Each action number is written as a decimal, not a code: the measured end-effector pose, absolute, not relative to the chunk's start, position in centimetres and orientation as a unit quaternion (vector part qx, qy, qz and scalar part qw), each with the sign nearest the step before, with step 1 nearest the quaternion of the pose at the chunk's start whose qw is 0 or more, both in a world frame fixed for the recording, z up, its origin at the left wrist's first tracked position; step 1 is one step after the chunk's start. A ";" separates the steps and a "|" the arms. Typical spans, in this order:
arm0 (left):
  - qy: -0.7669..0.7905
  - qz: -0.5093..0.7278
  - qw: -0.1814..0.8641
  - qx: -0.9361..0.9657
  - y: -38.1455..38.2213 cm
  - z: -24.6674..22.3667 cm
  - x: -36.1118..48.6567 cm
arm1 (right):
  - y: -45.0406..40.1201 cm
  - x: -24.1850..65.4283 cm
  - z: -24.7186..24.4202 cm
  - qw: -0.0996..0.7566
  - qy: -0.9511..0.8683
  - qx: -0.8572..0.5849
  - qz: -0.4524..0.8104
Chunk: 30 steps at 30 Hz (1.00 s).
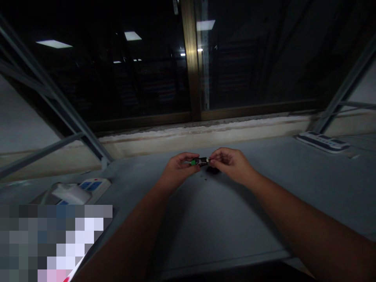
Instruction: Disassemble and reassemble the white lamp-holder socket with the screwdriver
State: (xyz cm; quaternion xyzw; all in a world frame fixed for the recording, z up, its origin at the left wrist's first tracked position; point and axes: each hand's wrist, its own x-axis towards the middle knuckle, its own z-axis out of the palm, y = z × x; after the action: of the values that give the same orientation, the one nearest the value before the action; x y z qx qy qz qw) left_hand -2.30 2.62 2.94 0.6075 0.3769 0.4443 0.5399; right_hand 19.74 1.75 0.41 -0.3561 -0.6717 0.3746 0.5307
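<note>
Between my two hands, just above the grey table, is a small black device (201, 161) with a green block on its left end and a pale tip on its right. It looks like a small electronic part, but its exact kind is too dim to tell. My left hand (178, 169) pinches the green end between thumb and fingers. At the pale tip, the thumb and fingertips of my right hand (232, 163) are pressed together; whether they hold a separate small piece cannot be made out. A black piece (213, 170) lies on the table beneath, partly hidden, with tiny dark bits (205, 179) nearby.
A power strip (98, 187) with a white adapter (72, 193) plugged in sits at left. Another power strip (323, 142) lies at the back right. Metal frame bars (61, 103) rise on both sides, before a dark window (141, 86). The lower left corner is pixelated.
</note>
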 end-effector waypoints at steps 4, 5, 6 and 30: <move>0.382 0.460 0.518 0.612 2.7 3.0 -2.2 | 1.7 19.8 0.6 0.525 -0.675 -0.360 0.373; 0.384 0.460 0.517 0.612 2.7 3.0 -2.2 | 1.7 19.8 0.7 0.525 -0.677 -0.360 0.369; 0.388 0.457 0.516 0.611 2.7 3.0 -2.2 | 1.7 19.8 0.7 0.525 -0.680 -0.359 0.365; 0.353 0.471 0.514 0.624 2.0 3.3 -1.6 | 0.8 18.8 0.9 0.496 -0.701 -0.371 0.354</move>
State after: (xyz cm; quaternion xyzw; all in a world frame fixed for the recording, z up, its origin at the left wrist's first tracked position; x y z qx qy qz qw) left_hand -1.58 2.00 3.29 0.6236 0.3530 0.4714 0.5141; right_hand 18.75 0.75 0.93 -0.3708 -0.7008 0.3535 0.4964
